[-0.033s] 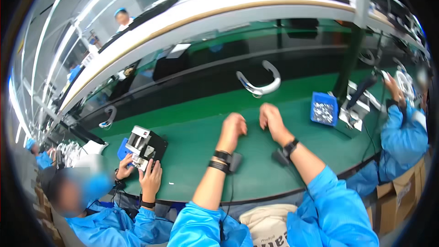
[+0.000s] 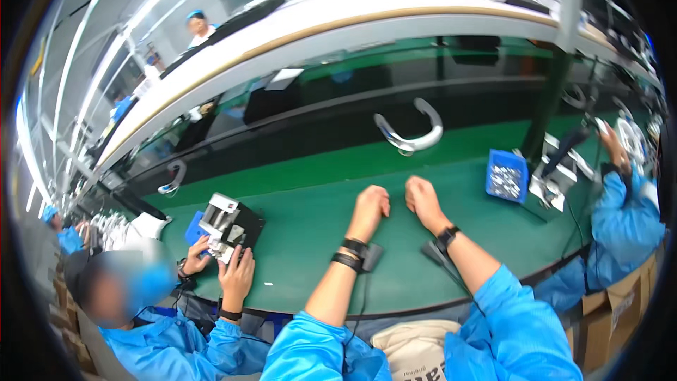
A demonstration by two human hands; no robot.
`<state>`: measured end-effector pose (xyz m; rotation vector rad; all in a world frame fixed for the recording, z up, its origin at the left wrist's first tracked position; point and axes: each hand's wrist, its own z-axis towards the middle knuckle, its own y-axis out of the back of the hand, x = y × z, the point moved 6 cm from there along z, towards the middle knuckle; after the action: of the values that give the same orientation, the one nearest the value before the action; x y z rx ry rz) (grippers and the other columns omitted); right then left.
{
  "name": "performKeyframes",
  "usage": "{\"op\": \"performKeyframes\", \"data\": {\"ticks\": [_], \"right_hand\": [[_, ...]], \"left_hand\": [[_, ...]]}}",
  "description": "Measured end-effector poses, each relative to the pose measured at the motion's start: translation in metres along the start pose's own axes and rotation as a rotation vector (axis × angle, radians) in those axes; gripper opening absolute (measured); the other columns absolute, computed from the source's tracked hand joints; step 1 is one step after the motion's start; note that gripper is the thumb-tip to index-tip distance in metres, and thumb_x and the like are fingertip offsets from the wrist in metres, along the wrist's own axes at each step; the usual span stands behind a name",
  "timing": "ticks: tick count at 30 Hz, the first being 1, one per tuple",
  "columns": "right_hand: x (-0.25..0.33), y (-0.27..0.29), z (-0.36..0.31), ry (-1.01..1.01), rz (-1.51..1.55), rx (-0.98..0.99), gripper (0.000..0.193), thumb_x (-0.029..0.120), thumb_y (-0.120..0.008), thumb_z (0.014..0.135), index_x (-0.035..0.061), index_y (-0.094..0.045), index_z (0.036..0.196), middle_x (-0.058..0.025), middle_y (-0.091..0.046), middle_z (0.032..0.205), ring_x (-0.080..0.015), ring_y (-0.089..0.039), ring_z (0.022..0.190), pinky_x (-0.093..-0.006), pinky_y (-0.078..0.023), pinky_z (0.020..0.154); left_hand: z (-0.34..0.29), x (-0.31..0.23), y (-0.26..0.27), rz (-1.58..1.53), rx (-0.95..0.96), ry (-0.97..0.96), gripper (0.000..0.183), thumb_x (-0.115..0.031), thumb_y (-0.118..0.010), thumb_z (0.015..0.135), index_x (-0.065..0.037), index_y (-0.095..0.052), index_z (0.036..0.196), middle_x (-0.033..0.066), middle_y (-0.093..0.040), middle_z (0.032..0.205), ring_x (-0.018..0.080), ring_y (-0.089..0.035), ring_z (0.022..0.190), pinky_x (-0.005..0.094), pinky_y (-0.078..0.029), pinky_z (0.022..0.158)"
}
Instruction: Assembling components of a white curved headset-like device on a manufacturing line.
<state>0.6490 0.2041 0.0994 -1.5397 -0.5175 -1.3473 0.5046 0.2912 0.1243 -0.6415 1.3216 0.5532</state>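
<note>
My left hand (image 2: 370, 209) is curled into a loose fist above the green tabletop (image 2: 303, 254). Close to its right, my right hand (image 2: 424, 202) is likewise closed, a small gap between the two. No object shows in either one. Beyond them, a white U-shaped piece (image 2: 426, 142) lies on the dark strip behind the green surface. Each wrist wears black straps with a small dark box (image 2: 371, 258) and a cable running down from it.
A blue bin (image 2: 508, 156) of small metallic parts stands to the right, beside a metal fixture (image 2: 553, 187). At left a co-worker's hands (image 2: 238, 275) touch a silver-and-black device (image 2: 224, 217). Another person (image 2: 624, 201) works at far right. A raised shelf (image 2: 395, 22) spans the back.
The whole view has shifted slightly, so the bench appears lower and further right. My hands have come a little nearer to me, and their fingers look more tightly curled.
</note>
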Motion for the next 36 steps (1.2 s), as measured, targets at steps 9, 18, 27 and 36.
{"op": "performKeyframes", "data": {"ticks": [9,18,27,36], "right_hand": [[-0.005,0.01,-0.014,0.049,-0.471,0.027,0.041,0.016,-0.062,0.105,0.0144,-0.039,0.071,0.0077,-0.038,0.065,-0.0037,-0.034,0.057,-0.0255,-0.027,0.049],[-0.008,-0.005,-0.009,-0.048,-0.391,0.11,0.039,0.019,-0.057,0.109,0.0178,-0.037,0.076,0.0106,-0.034,0.064,0.0003,-0.028,0.052,-0.0217,-0.019,0.044],[-0.002,-0.019,-0.012,-0.037,-0.453,0.116,0.039,0.02,-0.057,0.111,0.0161,-0.039,0.076,0.009,-0.038,0.064,-0.0005,-0.033,0.052,-0.0208,-0.027,0.044],[-0.005,-0.011,-0.007,-0.013,-0.469,0.103,0.038,0.017,-0.057,0.11,0.013,-0.041,0.076,0.0063,-0.042,0.063,-0.0021,-0.039,0.052,-0.0213,-0.031,0.044]], "left_hand": [[-0.005,0.025,-0.019,-0.007,-0.098,-0.112,0.035,-0.026,-0.055,0.111,-0.011,-0.05,0.08,-0.0085,-0.04,0.07,0.0036,-0.035,0.063,0.0255,-0.032,0.055],[0.001,0.026,-0.017,0.021,-0.073,-0.054,0.041,-0.024,-0.054,0.111,-0.005,-0.038,0.078,-0.0061,-0.034,0.071,0.0058,-0.029,0.069,0.0296,-0.029,0.057],[-0.001,0.016,-0.013,0.044,-0.078,-0.058,0.038,-0.022,-0.053,0.112,-0.001,-0.044,0.082,-0.0024,-0.041,0.072,0.0074,-0.035,0.07,0.0315,-0.034,0.058],[0.003,0.019,-0.015,-0.085,-0.072,-0.044,0.023,-0.02,-0.051,0.112,-0.005,-0.051,0.095,-0.0026,-0.049,0.078,0.0058,-0.042,0.072,0.0284,-0.039,0.061]]}}
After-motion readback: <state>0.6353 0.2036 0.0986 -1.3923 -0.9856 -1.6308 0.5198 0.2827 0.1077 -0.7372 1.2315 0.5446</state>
